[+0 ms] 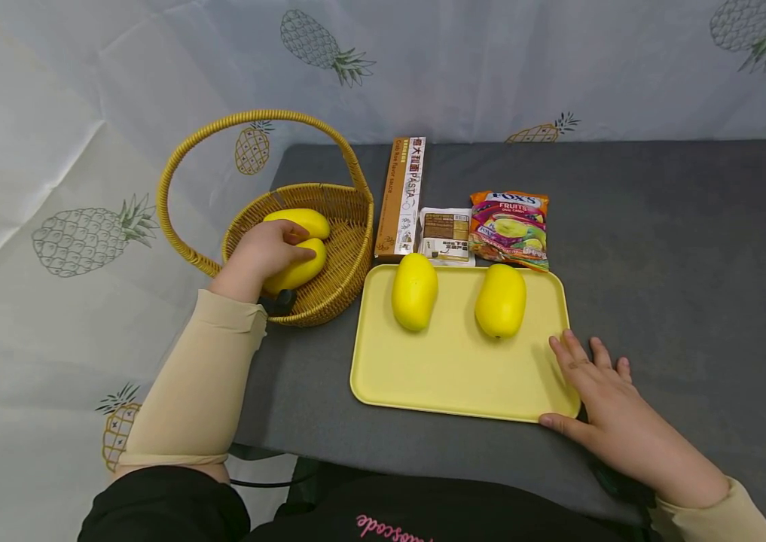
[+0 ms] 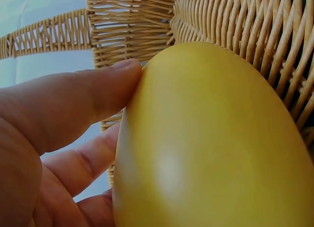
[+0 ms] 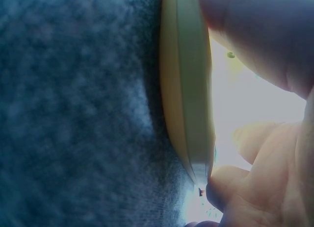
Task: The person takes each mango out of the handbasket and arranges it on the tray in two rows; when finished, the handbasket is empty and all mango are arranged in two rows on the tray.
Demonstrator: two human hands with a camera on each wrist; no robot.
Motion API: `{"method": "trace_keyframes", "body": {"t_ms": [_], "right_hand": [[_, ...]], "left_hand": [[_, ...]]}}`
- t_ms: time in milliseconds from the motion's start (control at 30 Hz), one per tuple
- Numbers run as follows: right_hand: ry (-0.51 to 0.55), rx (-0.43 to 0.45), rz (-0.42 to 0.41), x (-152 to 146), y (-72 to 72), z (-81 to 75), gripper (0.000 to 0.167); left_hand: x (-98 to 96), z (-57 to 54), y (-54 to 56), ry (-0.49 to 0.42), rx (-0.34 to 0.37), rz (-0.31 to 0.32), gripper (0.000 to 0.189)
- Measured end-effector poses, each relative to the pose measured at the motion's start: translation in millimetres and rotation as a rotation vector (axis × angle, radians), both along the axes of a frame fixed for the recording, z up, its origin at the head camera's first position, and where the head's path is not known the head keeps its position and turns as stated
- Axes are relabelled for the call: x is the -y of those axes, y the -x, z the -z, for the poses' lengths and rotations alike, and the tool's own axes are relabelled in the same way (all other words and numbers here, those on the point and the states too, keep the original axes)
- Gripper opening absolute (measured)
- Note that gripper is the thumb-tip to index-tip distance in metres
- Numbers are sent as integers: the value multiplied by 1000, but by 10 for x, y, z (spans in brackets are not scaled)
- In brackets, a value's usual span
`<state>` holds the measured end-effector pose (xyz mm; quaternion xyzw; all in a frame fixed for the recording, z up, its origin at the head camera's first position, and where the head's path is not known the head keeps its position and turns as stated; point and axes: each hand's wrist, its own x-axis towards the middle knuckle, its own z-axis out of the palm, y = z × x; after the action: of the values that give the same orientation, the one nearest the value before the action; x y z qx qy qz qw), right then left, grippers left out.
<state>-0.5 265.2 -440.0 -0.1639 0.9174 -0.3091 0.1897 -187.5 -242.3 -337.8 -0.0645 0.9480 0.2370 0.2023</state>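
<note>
Inside the wicker basket (image 1: 349,278) lie two yellow mangoes, and my left hand (image 1: 262,254) reaches in over the rim. Its thumb and fingers grip the nearer mango (image 1: 296,271); the farther mango (image 1: 308,220) lies right behind the fingers. In the left wrist view, that mango (image 2: 211,134) fills the middle, with the thumb on its side. Two more mangoes, a left one (image 1: 414,292) and a right one (image 1: 501,301), lie on the pale yellow tray (image 1: 450,376). My right hand (image 1: 602,403) rests at the tray's right edge, fingers spread, thumb by the near corner.
Behind the tray stand a pasta box (image 1: 399,197), a small brown-and-white packet (image 1: 447,235) and a candy bag (image 1: 510,229). The basket's tall handle (image 1: 257,115) arches over the left side. Grey cloth covers the table (image 1: 681,263).
</note>
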Motion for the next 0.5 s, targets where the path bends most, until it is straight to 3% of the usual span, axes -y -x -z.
{"method": "trace_keyframes", "body": {"t_ms": [233,500], "right_hand": [[-7,4,3,6,-11,-25,116],[-6,6,2,7,-12,-32,116]], "left_hand": [[-9,6,-22,9,-45,-8,52],[-38,4,-45,0,-160,-36,46]]}}
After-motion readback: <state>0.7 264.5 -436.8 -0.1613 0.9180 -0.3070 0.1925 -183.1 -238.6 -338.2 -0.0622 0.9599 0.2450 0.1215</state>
